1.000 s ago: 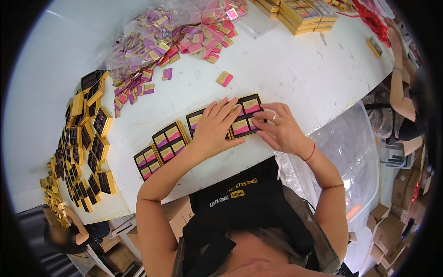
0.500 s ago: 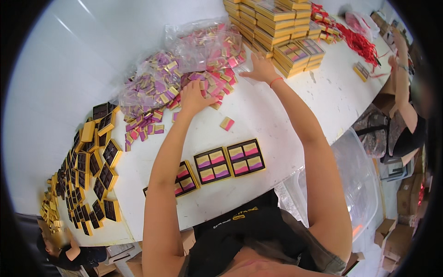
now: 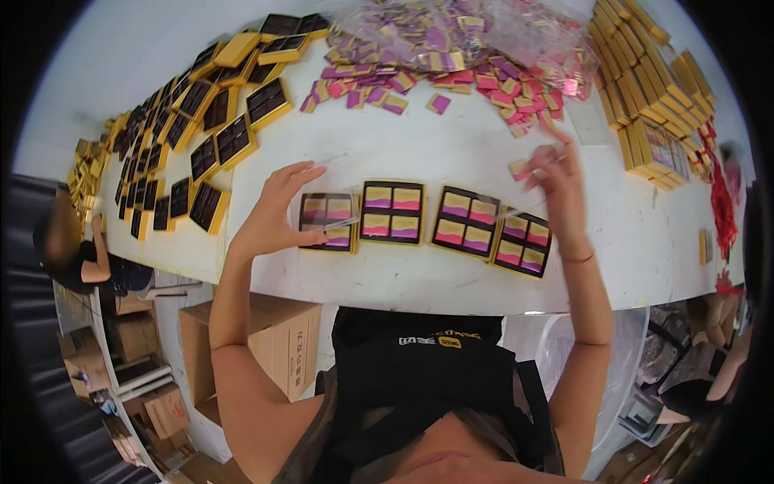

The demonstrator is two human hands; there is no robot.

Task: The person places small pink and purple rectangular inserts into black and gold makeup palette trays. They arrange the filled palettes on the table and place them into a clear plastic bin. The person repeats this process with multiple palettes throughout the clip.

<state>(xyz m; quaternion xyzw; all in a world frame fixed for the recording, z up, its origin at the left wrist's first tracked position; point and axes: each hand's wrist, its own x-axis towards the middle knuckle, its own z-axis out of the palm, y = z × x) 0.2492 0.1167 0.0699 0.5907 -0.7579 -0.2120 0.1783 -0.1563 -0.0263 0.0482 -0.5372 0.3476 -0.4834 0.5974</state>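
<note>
Four shallow gold-edged black boxes stand in a row, each holding pink, purple and gold wrapped pieces. My left hand [image 3: 274, 211] is at the leftmost box [image 3: 328, 244], thumb and fingers curved around a clear plastic lid [image 3: 348, 219] whose faint edges show over that box. Beside it are a second box [image 3: 393, 211], a third [image 3: 464, 218] and a fourth [image 3: 522, 244]. My right hand [image 3: 559, 181], smeared by motion, hovers above the fourth box with fingers bent; a clear sheet edge shows below them. One loose wrapped piece [image 3: 518, 169] lies by its fingertips.
Piles of wrapped pieces [image 3: 516, 93] and clear bags [image 3: 451, 32] lie at the back. Empty black trays in gold boxes [image 3: 234, 139] crowd the left. Stacked filled boxes [image 3: 653, 97] and red ribbons [image 3: 723, 210] are at right. Other people sit at both ends; a carton [image 3: 266, 339] stands below.
Both hands have come back from the wrapped-piece pile and the stacked boxes to the row of boxes. Clear plastic now shows at the hands. The view has swung toward the left.
</note>
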